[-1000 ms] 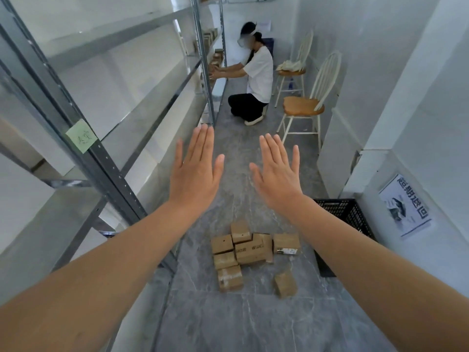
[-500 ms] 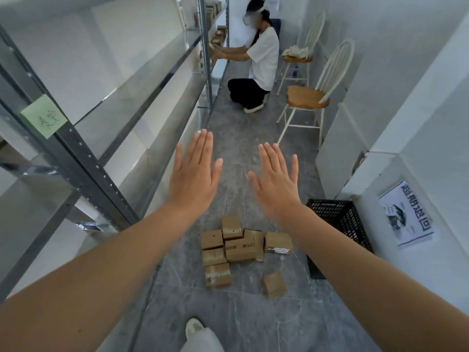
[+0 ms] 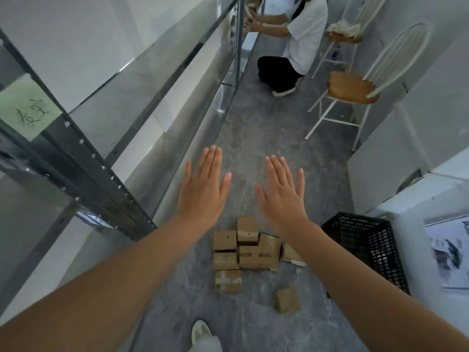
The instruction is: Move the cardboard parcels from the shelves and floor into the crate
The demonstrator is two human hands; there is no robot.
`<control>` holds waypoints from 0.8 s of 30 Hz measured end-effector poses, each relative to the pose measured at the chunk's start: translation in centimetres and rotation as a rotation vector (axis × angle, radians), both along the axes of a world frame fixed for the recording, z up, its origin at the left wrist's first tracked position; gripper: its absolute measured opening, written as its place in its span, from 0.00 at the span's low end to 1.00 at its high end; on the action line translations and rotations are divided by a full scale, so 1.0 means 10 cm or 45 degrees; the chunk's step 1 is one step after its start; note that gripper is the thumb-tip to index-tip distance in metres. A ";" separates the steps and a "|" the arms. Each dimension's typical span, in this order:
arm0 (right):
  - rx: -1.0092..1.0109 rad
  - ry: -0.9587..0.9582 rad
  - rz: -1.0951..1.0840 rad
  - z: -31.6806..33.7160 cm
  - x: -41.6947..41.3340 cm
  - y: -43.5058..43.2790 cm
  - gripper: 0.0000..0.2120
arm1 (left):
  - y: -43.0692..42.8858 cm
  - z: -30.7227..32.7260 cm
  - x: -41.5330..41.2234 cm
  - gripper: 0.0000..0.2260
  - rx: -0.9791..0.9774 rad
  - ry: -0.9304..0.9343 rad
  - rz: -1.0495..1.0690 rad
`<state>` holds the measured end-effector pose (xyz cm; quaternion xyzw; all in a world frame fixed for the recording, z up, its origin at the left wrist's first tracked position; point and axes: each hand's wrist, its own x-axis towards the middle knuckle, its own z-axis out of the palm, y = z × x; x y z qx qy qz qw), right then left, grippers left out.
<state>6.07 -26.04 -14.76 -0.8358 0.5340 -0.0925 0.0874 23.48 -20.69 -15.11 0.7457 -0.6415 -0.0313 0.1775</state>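
parcels (image 3: 256,255): seven counted, on the grey floor (image 3: 253,138). six clustered and touching, one apart. brown cardboard, small, taped; the largest carries print. crate (image 3: 368,250): one, black mesh, near the cluster's right. left hand (image 3: 203,191), right hand (image 3: 281,196): both flat, fingers straight, holding nothing. chairs (image 3: 352,87): two.
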 end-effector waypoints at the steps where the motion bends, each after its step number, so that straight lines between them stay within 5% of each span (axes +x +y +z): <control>1: 0.014 0.010 0.011 -0.11 0.04 -0.07 0.29 | -0.06 -0.09 0.06 0.28 0.019 -0.005 0.005; 12: 0.293 0.167 0.173 -1.71 0.01 -0.75 0.28 | -0.56 -1.64 0.06 0.28 0.220 0.115 0.217; 24: 0.878 0.172 0.357 -4.49 -0.46 -0.40 0.26 | -0.05 -4.47 -0.42 0.25 0.653 0.430 0.532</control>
